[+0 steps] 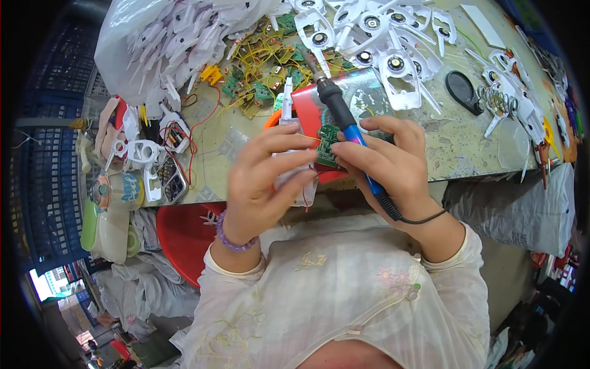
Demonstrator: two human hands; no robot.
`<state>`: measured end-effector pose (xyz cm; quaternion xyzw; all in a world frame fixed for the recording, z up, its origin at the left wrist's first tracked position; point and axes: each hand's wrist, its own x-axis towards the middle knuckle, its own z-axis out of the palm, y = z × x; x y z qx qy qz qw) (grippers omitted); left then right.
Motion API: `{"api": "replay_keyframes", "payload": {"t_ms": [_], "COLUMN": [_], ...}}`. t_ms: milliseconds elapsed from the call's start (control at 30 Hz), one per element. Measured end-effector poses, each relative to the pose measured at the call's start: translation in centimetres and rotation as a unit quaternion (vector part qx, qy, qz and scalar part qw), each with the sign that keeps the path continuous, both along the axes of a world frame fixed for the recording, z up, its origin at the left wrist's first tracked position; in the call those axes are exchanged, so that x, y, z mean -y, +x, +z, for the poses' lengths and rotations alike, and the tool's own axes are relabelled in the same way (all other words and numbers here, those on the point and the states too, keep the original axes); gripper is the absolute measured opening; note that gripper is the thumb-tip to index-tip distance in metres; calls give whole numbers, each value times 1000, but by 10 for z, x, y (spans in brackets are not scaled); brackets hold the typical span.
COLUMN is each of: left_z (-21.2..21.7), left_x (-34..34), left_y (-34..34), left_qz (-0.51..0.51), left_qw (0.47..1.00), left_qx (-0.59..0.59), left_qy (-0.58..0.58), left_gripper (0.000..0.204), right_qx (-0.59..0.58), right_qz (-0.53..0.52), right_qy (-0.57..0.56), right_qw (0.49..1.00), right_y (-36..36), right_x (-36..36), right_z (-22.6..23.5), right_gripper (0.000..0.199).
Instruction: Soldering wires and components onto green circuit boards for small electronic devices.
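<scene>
Both hands were busy just above the near edge of the table (467, 147). My left hand (264, 178) was clenched around a white plastic housing (287, 123), holding it upright with its narrow end pointing away from me. My right hand (387, 166) gripped a soldering iron (341, 120) by its blue handle, pen-fashion, its black cord (405, 216) trailing back over my wrist. A small green circuit board (327, 146) sat between my two hands, pinched at my fingertips beside the housing, with thin red and yellow wires running from it. The iron's tip pointed away toward the heap of other green boards with yellow wires (264, 67), not down at the board I held; I could not tell whether anything touched it.

As I judged it, doing this step well meant keeping the board steady against the housing, bracing my wrists close together, and bringing the tip onto the pad only briefly so the plastic nearby would not soften. Loose wires needed holding clear of the hot barrel. White plastic shells (393, 67) lay spread further back, and a red bowl (184, 237) sat below the table edge.
</scene>
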<state>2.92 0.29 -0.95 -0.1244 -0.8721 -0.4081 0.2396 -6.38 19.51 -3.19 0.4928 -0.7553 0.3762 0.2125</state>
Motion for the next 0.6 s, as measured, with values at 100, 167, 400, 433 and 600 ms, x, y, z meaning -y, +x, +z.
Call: {"api": "replay_keyframes", "payload": {"t_ms": [100, 167, 400, 433, 600], "left_z": [-12, -17, -28, -28, -22], "left_x": [11, 12, 0, 1, -17], "left_y": [23, 33, 30, 29, 19], "left_qz": [93, 88, 77, 66, 145], "left_qw": [992, 991, 983, 987, 974], "left_qx": [-45, -95, -99, -92, -39], "left_qy": [73, -28, -135, -111, 169], "left_gripper": [17, 15, 33, 30, 21], "right_qx": [6, 16, 30, 44, 57], "right_qz": [-9, -13, -10, -6, -5], "right_qy": [5, -5, -24, -11, 0], "right_qw": [1000, 1000, 999, 999, 998], "right_y": [0, 0, 1, 2, 2], "right_x": [1, 1, 6, 5, 5], "right_z": [-3, -3, 3, 5, 7], "right_gripper": [32, 33, 37, 38, 38]}}
